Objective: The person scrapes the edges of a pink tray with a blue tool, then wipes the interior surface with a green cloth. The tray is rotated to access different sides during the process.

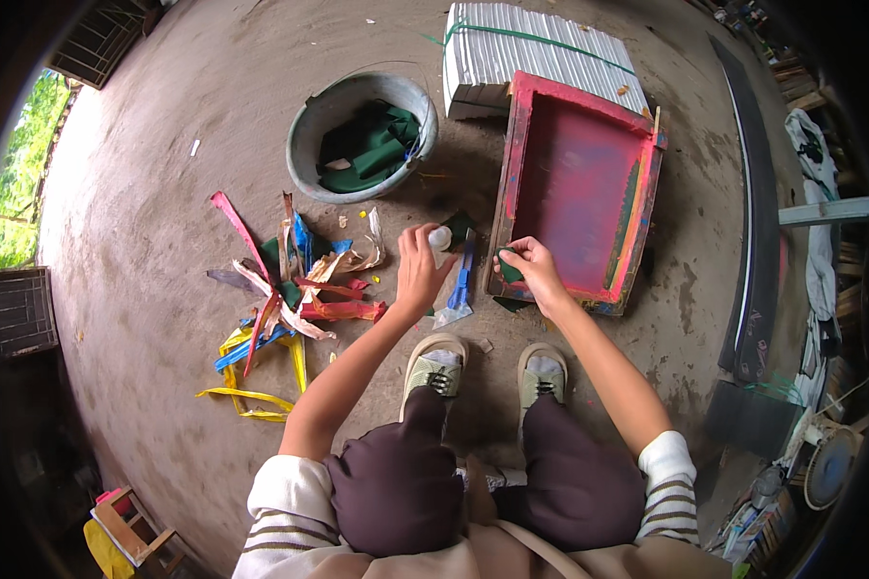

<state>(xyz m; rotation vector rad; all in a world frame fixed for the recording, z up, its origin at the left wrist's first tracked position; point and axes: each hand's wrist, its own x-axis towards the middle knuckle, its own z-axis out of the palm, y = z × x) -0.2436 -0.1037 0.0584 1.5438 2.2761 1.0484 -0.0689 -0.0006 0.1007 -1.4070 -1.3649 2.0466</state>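
My left hand [420,273] is open, its fingers and thumb apart, right beside a small whitish translucent container [440,238]. Whether the fingertips touch it I cannot tell. In my right hand [537,274] a small dark green scrap [510,266] is pinched between fingers and thumb, next to the corner of a red frame. On the ground between the two hands lies a blue utility knife [462,275], with a clear plastic bit [451,316] at its lower end. More dark green scraps lie partly hidden near the knife and under my right hand.
A pile of red, blue, yellow and tan strips [304,299] spreads at left. A grey bucket [304,145] holds dark green pieces. The red-painted frame [505,179] leans against a strapped white stack [541,48]. A long dark board [743,222] lies at right, near a fan [830,468].
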